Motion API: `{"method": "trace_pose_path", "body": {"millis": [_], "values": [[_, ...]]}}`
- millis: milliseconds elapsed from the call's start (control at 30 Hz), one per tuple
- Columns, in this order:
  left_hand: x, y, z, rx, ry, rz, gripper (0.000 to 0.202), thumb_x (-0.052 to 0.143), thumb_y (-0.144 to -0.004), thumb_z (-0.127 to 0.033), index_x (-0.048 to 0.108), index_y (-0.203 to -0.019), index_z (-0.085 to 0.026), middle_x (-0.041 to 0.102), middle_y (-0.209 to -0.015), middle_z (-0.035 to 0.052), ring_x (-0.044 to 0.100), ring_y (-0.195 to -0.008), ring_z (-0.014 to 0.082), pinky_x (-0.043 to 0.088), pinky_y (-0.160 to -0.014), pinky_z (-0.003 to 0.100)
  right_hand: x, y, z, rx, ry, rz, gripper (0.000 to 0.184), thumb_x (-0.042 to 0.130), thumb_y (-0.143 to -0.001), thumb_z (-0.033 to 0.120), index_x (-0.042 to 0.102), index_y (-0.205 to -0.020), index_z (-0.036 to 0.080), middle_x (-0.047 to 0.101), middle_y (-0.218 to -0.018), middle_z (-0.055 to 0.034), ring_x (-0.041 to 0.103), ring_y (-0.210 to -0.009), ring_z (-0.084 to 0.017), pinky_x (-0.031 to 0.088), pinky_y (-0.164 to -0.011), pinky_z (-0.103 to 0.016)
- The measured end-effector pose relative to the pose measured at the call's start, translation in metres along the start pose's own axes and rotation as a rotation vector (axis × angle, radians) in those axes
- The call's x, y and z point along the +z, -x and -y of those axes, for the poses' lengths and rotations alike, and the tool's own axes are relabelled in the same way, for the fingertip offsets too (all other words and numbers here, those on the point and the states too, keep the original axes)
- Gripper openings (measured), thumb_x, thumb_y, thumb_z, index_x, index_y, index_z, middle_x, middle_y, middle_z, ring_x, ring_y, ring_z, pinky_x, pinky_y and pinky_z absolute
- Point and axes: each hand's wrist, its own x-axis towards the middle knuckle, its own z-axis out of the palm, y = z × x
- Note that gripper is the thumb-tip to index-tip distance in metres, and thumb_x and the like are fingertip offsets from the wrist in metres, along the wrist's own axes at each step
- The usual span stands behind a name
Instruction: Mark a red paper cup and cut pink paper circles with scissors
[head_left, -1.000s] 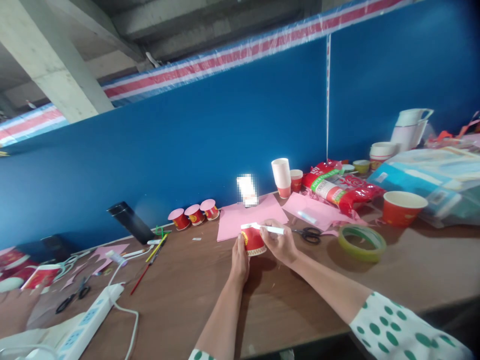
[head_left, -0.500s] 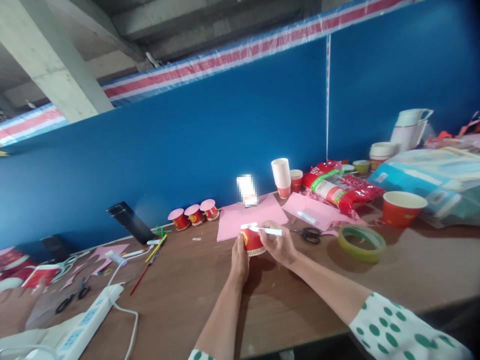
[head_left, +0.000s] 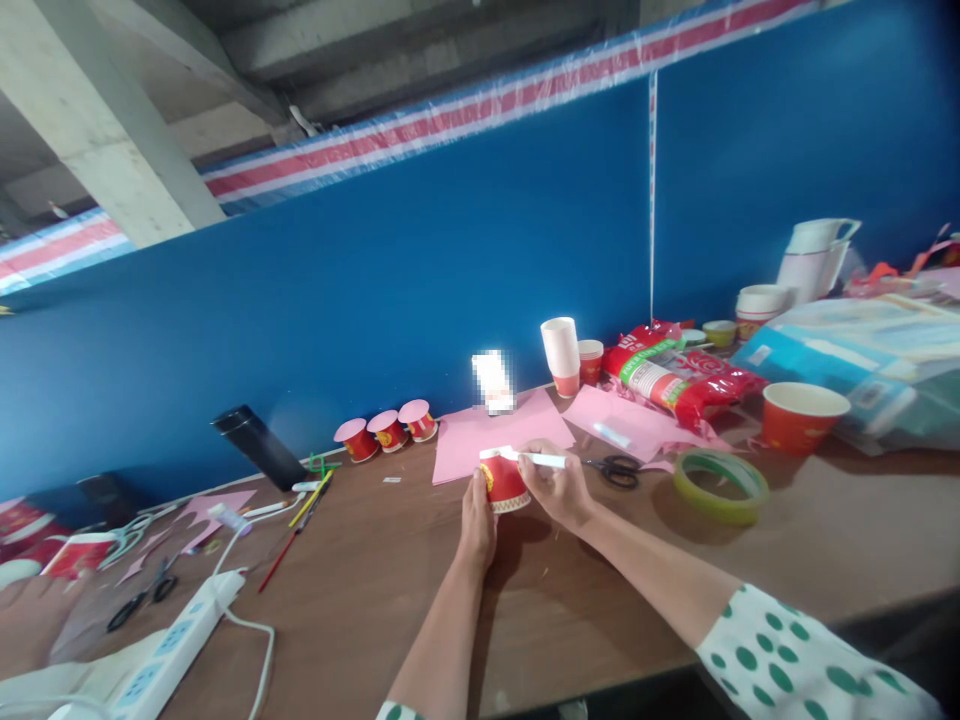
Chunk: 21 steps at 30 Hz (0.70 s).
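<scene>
My left hand [head_left: 478, 522] is closed around the left side of a red paper cup [head_left: 506, 482], which stands upside down with a yellow emblem and a patterned band near its rim. A white pen-shaped stick [head_left: 546, 461] is pinched in my right hand [head_left: 562, 492]. Its tip meets the top edge of the cup's upturned base; whether it is a marker or a glue pen I cannot tell. A pink paper sheet [head_left: 459, 448] lies just behind the cup. Black-handled scissors [head_left: 621, 471] rest to the right of my right hand.
Several red cups [head_left: 388, 433] with pink discs on top line the blue partition [head_left: 420, 270]. A bright, blurred-out object [head_left: 493, 380] stands behind the pink sheet. Rightward are a tape roll [head_left: 720, 487] and an orange cup [head_left: 802, 425]; leftward, a power strip [head_left: 176, 650] and another person's hand [head_left: 45, 615].
The stick's tip has shifted slightly across the cup's base. My left hand keeps the cup in nearly the same place. The whole view has moved a little.
</scene>
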Motion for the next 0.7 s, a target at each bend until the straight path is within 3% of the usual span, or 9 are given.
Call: {"method": "trace_pose_path", "body": {"millis": [100,233,367,700], "values": [[-0.001,-0.002,0.005,-0.032,0.096,0.040,0.054,0.041,-0.079,-0.053,0.060,-0.103,-0.009,0.065,-0.099,0.0140,0.060,-0.092,0.0249,0.046,-0.078,0.033,0.000,0.000,0.000,0.014,-0.019,-0.009,0.010,0.050,-0.082,0.024,0.057,-0.080,0.018,0.062,-0.071,-0.0035,0.059,-0.065,-0.016,0.049,-0.060,-0.026],[-0.004,-0.005,0.011,-0.090,0.168,-0.004,0.051,0.045,-0.078,-0.052,0.058,-0.105,-0.011,0.065,-0.100,0.0121,0.060,-0.091,0.0235,0.047,-0.076,0.032,0.001,0.001,0.001,0.027,-0.019,-0.028,0.010,0.048,-0.083,0.023,0.056,-0.084,0.018,0.062,-0.073,-0.0041,0.059,-0.064,-0.016,0.049,-0.058,-0.026],[-0.006,-0.006,0.014,-0.095,0.247,0.052,0.051,0.043,-0.079,-0.053,0.057,-0.106,-0.012,0.065,-0.102,0.0126,0.059,-0.093,0.0234,0.046,-0.081,0.034,0.002,0.001,0.002,0.010,-0.004,-0.006,0.010,0.049,-0.082,0.023,0.057,-0.081,0.018,0.063,-0.074,-0.0042,0.060,-0.067,-0.016,0.049,-0.062,-0.026],[-0.005,-0.006,0.013,-0.099,0.229,0.030,0.052,0.044,-0.078,-0.054,0.058,-0.103,-0.011,0.066,-0.096,0.0120,0.061,-0.087,0.0228,0.047,-0.078,0.034,0.003,0.003,0.002,-0.026,0.032,0.027,0.013,0.047,-0.085,0.024,0.058,-0.085,0.019,0.062,-0.078,-0.0049,0.059,-0.070,-0.017,0.048,-0.066,-0.026]]}}
